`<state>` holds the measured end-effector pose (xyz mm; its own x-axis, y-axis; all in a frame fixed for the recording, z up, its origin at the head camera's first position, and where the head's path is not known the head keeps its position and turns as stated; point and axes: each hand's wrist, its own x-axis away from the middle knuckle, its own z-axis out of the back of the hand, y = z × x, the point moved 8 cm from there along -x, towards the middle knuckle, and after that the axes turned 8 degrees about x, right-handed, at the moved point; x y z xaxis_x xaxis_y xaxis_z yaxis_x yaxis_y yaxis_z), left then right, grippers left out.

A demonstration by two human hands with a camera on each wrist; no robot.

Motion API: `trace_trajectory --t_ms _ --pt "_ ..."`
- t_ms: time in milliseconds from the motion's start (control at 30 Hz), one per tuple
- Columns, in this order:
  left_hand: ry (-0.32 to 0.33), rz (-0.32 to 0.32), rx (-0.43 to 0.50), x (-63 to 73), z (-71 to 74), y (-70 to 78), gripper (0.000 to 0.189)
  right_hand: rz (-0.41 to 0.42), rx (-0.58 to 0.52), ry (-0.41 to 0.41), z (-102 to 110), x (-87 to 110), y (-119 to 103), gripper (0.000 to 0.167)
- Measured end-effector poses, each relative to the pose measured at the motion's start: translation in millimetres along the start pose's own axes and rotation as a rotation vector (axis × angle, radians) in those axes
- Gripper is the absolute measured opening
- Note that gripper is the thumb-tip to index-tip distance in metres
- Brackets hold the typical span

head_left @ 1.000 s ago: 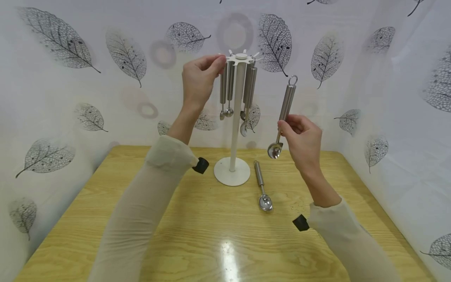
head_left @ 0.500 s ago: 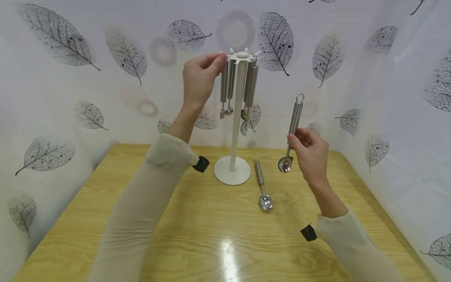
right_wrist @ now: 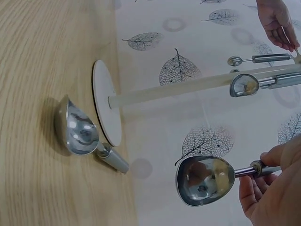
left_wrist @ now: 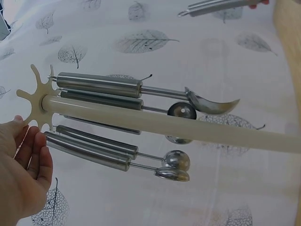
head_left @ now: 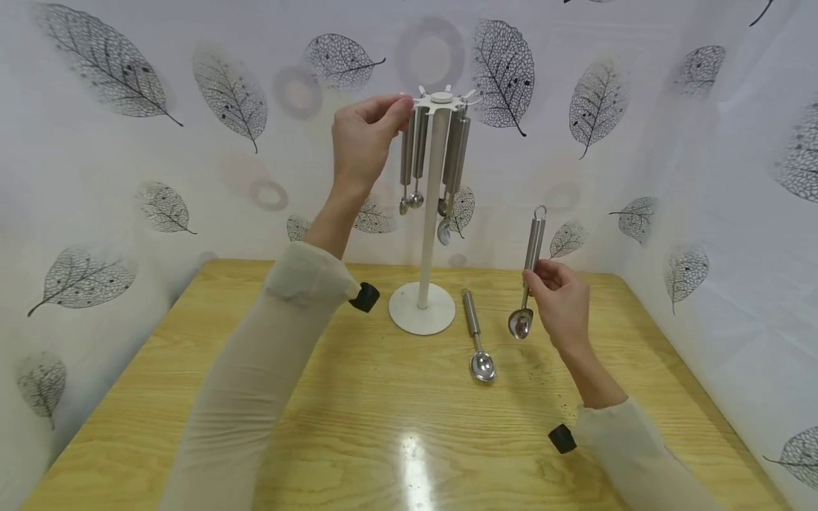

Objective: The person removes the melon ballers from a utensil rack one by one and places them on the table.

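With thumb and fingers, my left hand (head_left: 363,145) pinches a prong at the top of a white utensil stand (head_left: 432,220). Several steel-handled scoops hang around its pole; in the left wrist view they include a pointed scoop (left_wrist: 211,102) and a small round-bowled one (left_wrist: 177,160). Right of the stand, my right hand (head_left: 564,304) holds an ice cream scoop (head_left: 520,323) upright above the table, gripping it low on the handle, bowl down and ring up. A second ice cream scoop (head_left: 482,366) lies on the table, its handle pointing towards the back.
The stand's round white base (head_left: 409,323) sits near the back of the wooden table (head_left: 358,426). A leaf-patterned cloth (head_left: 230,184) closes off the back and both sides. Small dark specks lie on the wood below my right hand.
My right hand has lowered the ice cream scoop and carried it slightly right, away from the stand. My left hand has kept its place at the top prong.
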<state>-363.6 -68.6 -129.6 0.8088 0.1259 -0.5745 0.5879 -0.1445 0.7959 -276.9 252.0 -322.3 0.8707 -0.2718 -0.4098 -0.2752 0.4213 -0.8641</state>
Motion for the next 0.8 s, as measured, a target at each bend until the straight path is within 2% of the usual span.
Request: trace_trajectory --t_ms 267,533,800 --pt "0.001 0.004 -0.002 0.5 -0.2 1.3 0.019 -0.079 0.051 -0.057 -5 4.8 27 0.034" --pt "-0.001 -0.005 -0.019 0.5 -0.2 1.9 0.02 -0.141 0.147 -0.086 -8 8.6 49 0.032" --pt "-0.001 -0.003 -0.018 1.2 -1.0 2.5 0.02 -0.187 0.231 -0.153 -16 14.2 69 0.033"
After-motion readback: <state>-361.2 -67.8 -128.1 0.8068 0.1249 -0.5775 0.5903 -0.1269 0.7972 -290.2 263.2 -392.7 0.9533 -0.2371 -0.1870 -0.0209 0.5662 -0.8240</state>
